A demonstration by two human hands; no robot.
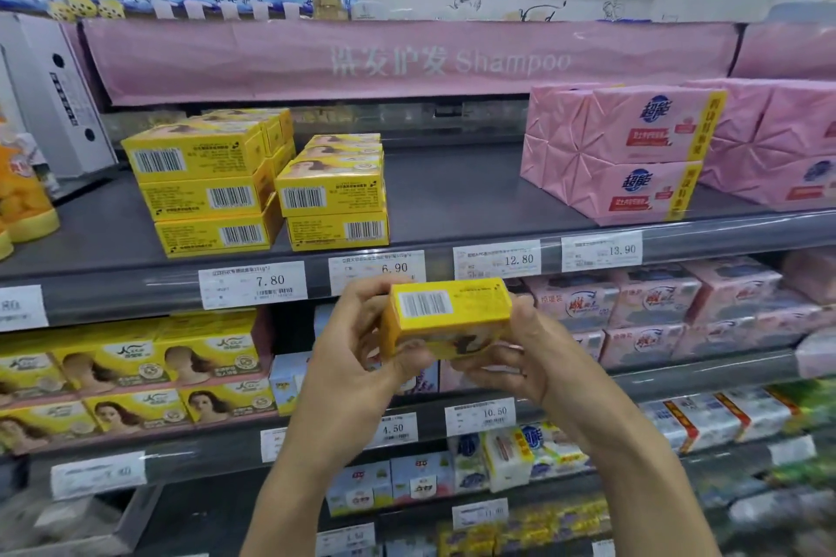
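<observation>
**Between two hands, a yellow soap box held up before a shop shelf**

Left fingers (359,298) curl over the box's left end, with the thumb pressed against its lower front. Right fingers (486,369) curl under its right end from below. The left hand (362,348) and right hand (520,353) share the grip, so the yellow box (445,314) sits snugly between them. Its barcode panel is uppermost, its portrait panel faces the person, and it tilts slightly.

Just above the fingertips, a price tag reading 6.90 (377,269) is fixed to the shelf edge. Above that, and a little left of the hands, two stacks of matching yellow boxes stand on the grey shelf (452,185), their barcode panels facing outward. The shorter stack (334,199) is nearest the fingers. The taller stack (206,190) stands just beyond it, further left. Well to the right of the hands sit pink wrapped soap packs (624,154).

The step in hand looks like turning the box to match its neighbours and adding it to the shorter stack. To do it well, keep the hold on the two short ends so the long faces stay free. Roll the barcode panel forward until it faces outward. Lift the box clear of the shelf lip, then lower it flat so its edges line up with the box beneath. Let go with one hand at a time, and avoid nudging the stack sideways, since the boxes are loose and could slide.
</observation>
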